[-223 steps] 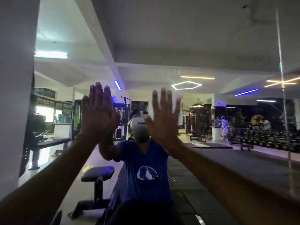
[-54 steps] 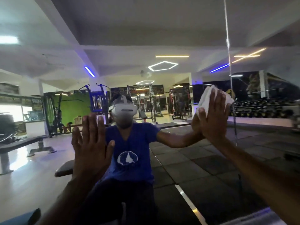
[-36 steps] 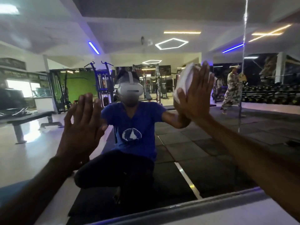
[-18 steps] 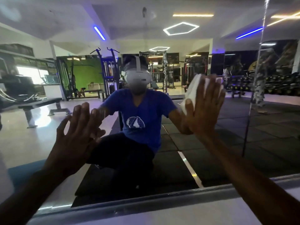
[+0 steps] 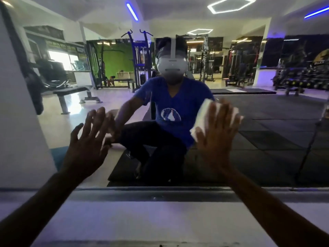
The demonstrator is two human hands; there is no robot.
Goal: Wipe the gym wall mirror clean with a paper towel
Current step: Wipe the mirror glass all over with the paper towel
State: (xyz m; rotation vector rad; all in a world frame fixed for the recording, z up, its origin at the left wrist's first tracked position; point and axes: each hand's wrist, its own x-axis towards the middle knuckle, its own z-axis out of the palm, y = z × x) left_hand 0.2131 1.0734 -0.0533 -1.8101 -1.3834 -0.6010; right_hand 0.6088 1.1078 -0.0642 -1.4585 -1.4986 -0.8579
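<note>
**Paper towel held flat against the lower mirror**

Here I see both hands raised to the wall mirror (image 5: pixel 267 122), low on the glass and just above its bottom frame (image 5: pixel 160 190). The right hand (image 5: pixel 216 138) presses a white paper towel (image 5: pixel 202 118) flat against the glass; its fingers (image 5: pixel 223 118) are straight and spread, pointing up, with the thumb out to the left. The towel is a folded pad lying between palm and glass. Its long axis runs on a diagonal, from the lower left beside the thumb up toward the fingertips at upper right, and its edges show past the hand on the left side and again between and beyond the fingers.

The left hand (image 5: pixel 89 141) is open as well, fingers straight and fanned, tilted slightly to the right, holding nothing. Whether its palm touches the glass I cannot tell.

In the reflection, a person in a blue shirt (image 5: pixel 174 104) and a white headset (image 5: pixel 171 65) crouches facing the glass. Reflected behind are a weight bench (image 5: pixel 71 90), a blue cable machine (image 5: pixel 140 56), a dumbbell rack (image 5: pixel 302 79) and hexagonal ceiling lights (image 5: pixel 231 5). A pale ledge (image 5: pixel 160 220) runs below the mirror frame.
</note>
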